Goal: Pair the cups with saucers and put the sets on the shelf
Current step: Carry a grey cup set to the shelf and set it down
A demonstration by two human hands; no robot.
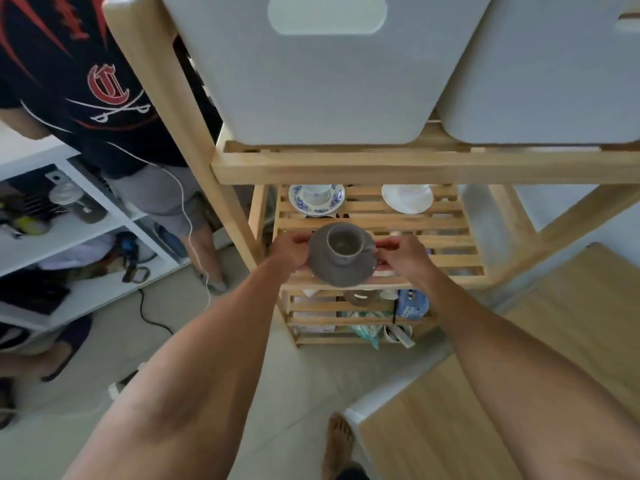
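At frame centre, the left hand [289, 252] and right hand [403, 254] pinch opposite rims of a round grey ceramic saucer [341, 268] carrying a grey ceramic cup [344, 245], over the slatted wooden shelf [443, 233].

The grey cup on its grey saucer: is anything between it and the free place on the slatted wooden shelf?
Nothing visible. The grey cup and grey saucer hang over bare front slats of the wooden shelf; the blue-patterned set and white set stand further back.

grey cup [344, 246] upright on grey saucer [341, 270], over slatted shelf [446, 233]
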